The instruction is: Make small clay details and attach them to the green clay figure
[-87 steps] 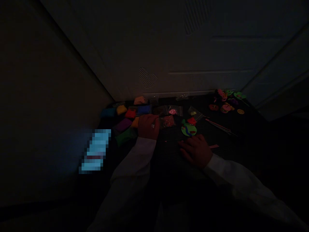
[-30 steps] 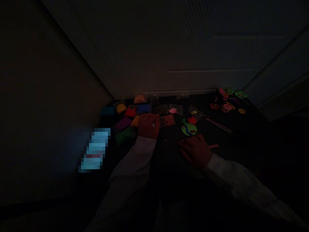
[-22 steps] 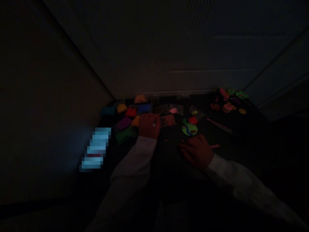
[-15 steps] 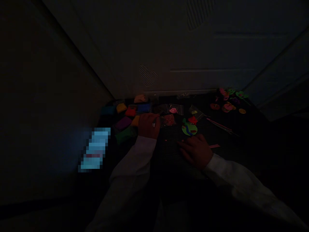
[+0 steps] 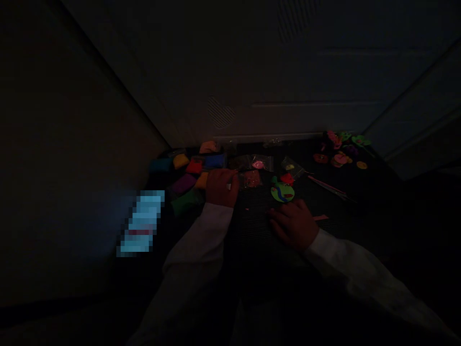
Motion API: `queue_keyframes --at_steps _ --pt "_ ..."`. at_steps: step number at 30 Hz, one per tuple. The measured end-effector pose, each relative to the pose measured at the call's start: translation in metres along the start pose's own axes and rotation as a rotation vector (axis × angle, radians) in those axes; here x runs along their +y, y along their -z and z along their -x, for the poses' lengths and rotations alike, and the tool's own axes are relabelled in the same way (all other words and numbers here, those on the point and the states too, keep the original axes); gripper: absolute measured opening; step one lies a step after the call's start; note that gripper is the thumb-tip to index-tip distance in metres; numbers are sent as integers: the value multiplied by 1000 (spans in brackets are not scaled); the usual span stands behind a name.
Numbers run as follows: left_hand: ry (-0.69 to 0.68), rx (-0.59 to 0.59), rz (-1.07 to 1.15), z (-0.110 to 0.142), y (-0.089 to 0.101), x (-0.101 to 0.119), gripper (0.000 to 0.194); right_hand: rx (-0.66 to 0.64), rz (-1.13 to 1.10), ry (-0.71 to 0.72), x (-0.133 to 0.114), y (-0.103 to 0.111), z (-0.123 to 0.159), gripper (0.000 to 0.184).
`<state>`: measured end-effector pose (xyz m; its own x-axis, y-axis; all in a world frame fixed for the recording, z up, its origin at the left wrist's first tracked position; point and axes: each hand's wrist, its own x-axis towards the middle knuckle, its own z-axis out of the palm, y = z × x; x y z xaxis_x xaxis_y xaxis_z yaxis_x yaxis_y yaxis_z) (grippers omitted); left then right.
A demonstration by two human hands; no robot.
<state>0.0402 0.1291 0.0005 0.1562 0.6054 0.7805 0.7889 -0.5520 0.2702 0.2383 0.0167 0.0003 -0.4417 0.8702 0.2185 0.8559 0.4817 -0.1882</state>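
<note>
In dim light my left hand (image 5: 221, 187) rests, fingers curled, among small packets, right beside an orange packet (image 5: 202, 181). Whatever its fingers may hold is hidden. My right hand (image 5: 293, 225) lies low on the dark table, fingers stretched to the left, and I can make out nothing in them. Just beyond its knuckles is a round green piece (image 5: 280, 193) with blue and red shapes on it, a red lump (image 5: 287, 179) touching its upper edge. A tiny pink bit (image 5: 247, 209) lies between the hands.
Packets in several colours, such as a green one (image 5: 186, 203), spread at the left. A blurred bright screen (image 5: 142, 223) glows by the left wall. Pink-edged tweezers or scissors (image 5: 329, 187), a pink strip (image 5: 321, 217) and colourful flower-like figures (image 5: 340, 146) are at the right.
My right hand has shifted slightly to the right, its fingertips drawing back a little. My left hand has stayed in place.
</note>
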Motion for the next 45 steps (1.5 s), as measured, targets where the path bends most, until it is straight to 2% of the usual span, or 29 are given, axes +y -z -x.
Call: queue_keyframes --at_steps 28,45 --pt "2 0 19 1 1 -1 13 -28 22 16 -1 -1 -1 31" --pt "64 -59 33 1 1 0 14 -30 67 23 -4 2 -2 30"
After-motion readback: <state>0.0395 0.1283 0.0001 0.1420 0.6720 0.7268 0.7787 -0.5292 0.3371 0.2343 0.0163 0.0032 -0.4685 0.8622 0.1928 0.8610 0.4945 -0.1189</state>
